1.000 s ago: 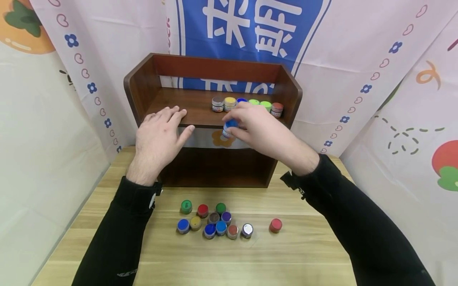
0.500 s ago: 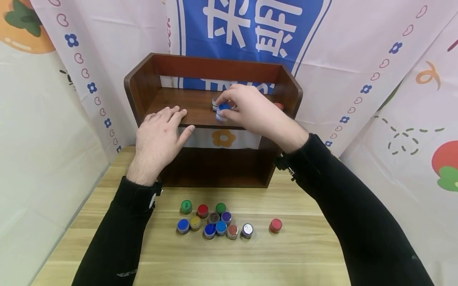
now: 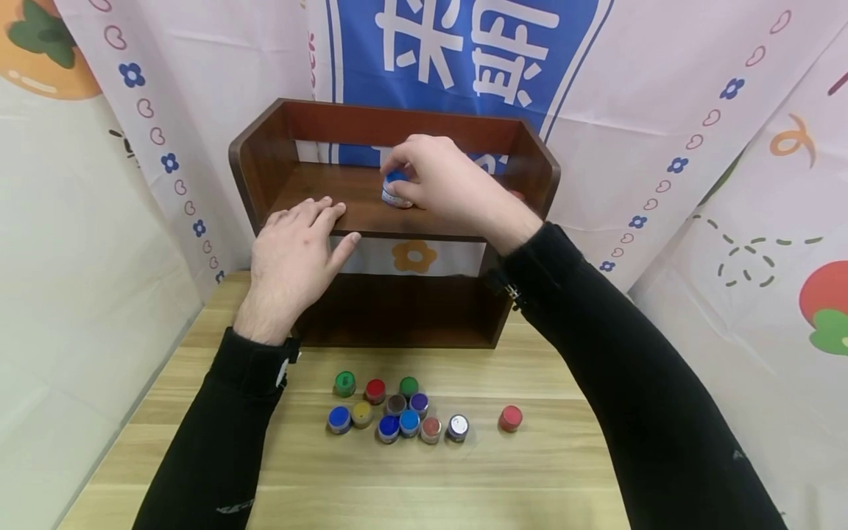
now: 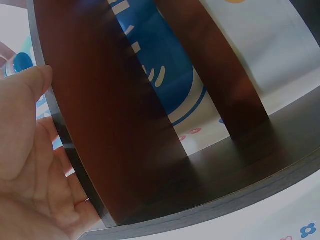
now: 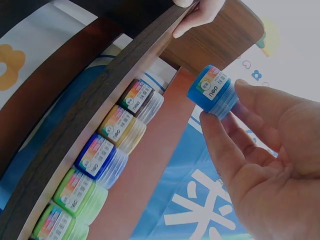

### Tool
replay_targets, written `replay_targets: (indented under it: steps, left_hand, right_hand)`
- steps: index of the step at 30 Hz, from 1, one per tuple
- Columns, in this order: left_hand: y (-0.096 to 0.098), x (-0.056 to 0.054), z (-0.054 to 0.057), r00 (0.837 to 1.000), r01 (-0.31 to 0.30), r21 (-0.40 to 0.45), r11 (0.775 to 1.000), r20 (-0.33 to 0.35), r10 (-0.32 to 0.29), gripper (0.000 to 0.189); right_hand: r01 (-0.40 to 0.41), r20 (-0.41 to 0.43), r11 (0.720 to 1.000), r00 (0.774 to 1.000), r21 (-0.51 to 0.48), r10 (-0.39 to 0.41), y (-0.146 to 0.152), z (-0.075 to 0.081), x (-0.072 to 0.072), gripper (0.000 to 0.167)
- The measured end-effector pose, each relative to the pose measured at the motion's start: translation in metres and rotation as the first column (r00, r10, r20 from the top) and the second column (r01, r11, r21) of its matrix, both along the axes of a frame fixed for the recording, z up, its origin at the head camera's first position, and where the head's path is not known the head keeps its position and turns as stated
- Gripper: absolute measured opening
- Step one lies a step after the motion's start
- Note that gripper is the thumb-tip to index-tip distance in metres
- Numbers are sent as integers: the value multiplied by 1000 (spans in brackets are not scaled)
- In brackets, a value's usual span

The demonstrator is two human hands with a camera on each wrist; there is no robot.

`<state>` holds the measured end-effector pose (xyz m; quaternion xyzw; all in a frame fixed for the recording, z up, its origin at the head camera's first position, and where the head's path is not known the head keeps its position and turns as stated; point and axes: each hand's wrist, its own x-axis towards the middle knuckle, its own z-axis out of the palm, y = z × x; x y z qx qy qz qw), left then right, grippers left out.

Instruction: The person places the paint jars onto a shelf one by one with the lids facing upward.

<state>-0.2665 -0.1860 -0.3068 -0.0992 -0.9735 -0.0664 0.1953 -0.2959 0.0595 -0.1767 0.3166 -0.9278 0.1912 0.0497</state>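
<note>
Between thumb and fingertips, my right hand (image 3: pixel 444 180) pinches a small blue paint jar (image 5: pixel 212 91) with a white label. It is over the upper shelf board, left of a row of jars; in the right wrist view it looks apart from them. That row shows a dark brown jar (image 5: pixel 142 100), a yellow one (image 5: pixel 122 127), a blue one (image 5: pixel 100 159) and light green ones. In the head view my right hand hides most of them. My left hand (image 3: pixel 291 254) rests on the front left edge of the upper board of the brown wooden shelf (image 3: pixel 397 335), fingers extended and thumb apart.
Several paint jars stand grouped on the table in front of the shelf, among them a green jar (image 3: pixel 344 383) and a white-lidded one (image 3: pixel 457 428). A red jar (image 3: pixel 510 418) stands apart to the right. Printed cloth (image 3: pixel 596 169) hangs behind.
My right hand has lifted the blue jar from before the shelf's front edge, up and leftward over the upper board, to the left end of the row. My left hand has stayed put.
</note>
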Motion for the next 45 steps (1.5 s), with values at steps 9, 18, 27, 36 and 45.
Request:
replay_targets:
  steps: [9,18,27,36,45]
  left_hand:
    - [-2,0,-1,1000,3,0,1000,-4,-3,70]
    - [-1,0,0,1000,5,3,1000,-7,-5,69]
    - [-1,0,0,1000,10,7,1000,-12,-10,69]
    - [-1,-1,-1,1000,9,3,1000,-6,-9,70]
    - [0,0,0,1000,4,-1,1000,-5,-4,70]
  right_hand:
    - [4,24,998,1000,62,-6,-25,4,-13,33]
    - [14,62,993,998,116,-21,-37,0,-24,34]
    - [44,80,984,995,172,-59,-42,-1,-36,35]
    - [34,69,976,996,217,-50,-41,-6,-44,36]
    - [32,51,969,998,246,-45,-44,-11,-44,39]
